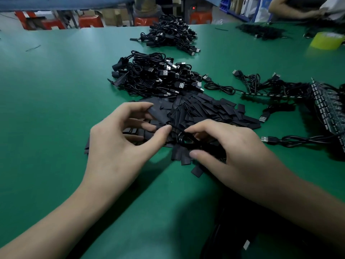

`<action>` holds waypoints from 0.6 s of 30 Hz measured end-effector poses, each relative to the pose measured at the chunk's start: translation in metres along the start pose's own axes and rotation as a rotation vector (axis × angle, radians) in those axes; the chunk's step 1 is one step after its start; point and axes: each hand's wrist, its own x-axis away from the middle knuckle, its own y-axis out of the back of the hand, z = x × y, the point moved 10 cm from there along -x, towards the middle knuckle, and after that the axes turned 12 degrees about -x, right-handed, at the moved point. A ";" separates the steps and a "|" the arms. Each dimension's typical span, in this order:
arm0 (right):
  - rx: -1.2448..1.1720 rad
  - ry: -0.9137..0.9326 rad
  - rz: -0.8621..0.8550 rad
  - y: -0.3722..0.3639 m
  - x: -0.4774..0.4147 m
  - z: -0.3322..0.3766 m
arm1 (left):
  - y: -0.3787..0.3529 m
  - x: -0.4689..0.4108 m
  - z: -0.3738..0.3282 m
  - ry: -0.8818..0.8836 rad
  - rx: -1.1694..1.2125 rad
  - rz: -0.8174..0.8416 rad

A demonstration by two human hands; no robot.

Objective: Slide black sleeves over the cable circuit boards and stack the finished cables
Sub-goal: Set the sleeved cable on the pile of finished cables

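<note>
A heap of flat black sleeves (203, 111) lies on the green table (56, 90) in front of me. My left hand (121, 143) pinches one black sleeve (158, 114) between its fingertips and thumb above the heap. My right hand (229, 146) grips a coiled black cable (184, 140) just right of the left thumb; the cable's board end is hidden under the fingers. Behind the heap sits a stack of finished cables (155, 75) with USB plugs. A panel of circuit boards with cables attached (328, 107) lies at the right.
A second pile of cables (171, 34) lies farther back. A loose USB cable (291, 140) stretches right of my right hand. A yellow tape roll (326, 41) and another person's arm (293, 10) are at the far right. Red stools stand beyond the table.
</note>
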 end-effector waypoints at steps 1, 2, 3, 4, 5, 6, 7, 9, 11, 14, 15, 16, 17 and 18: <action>0.034 0.018 -0.017 0.003 -0.001 0.002 | 0.000 -0.001 0.002 0.007 0.003 0.003; 0.057 0.038 -0.034 0.008 -0.002 0.005 | -0.001 -0.002 0.004 0.016 0.011 0.011; 0.072 0.057 -0.053 0.013 -0.004 0.008 | -0.003 -0.002 0.007 0.026 0.023 0.020; 0.083 0.074 -0.075 0.020 -0.007 0.011 | -0.004 -0.003 0.008 0.032 0.034 0.029; 0.095 0.086 -0.100 0.028 -0.011 0.014 | -0.005 -0.003 0.009 0.031 0.037 0.036; 0.113 0.091 -0.124 0.037 -0.017 0.016 | -0.006 -0.003 0.009 0.027 0.034 0.042; 0.139 0.089 -0.144 0.045 -0.025 0.017 | -0.007 -0.003 0.010 0.025 0.031 0.047; 0.195 0.079 -0.163 0.058 -0.049 0.017 | -0.012 -0.002 0.009 0.012 0.015 0.067; 0.236 0.067 -0.161 0.063 -0.081 0.015 | -0.019 0.001 0.002 -0.043 -0.053 0.120; 0.290 0.062 -0.166 0.060 -0.138 0.007 | -0.032 0.008 -0.008 -0.149 -0.176 0.221; 0.312 0.069 -0.164 0.056 -0.159 0.004 | -0.036 0.011 -0.010 -0.181 -0.207 0.252; 0.331 0.077 -0.158 0.050 -0.179 0.002 | -0.039 0.013 -0.012 -0.211 -0.236 0.278; 0.347 0.082 -0.148 0.044 -0.199 0.000 | -0.042 0.014 -0.014 -0.236 -0.260 0.298; 0.364 0.086 -0.137 0.038 -0.217 -0.001 | -0.044 0.015 -0.015 -0.256 -0.278 0.313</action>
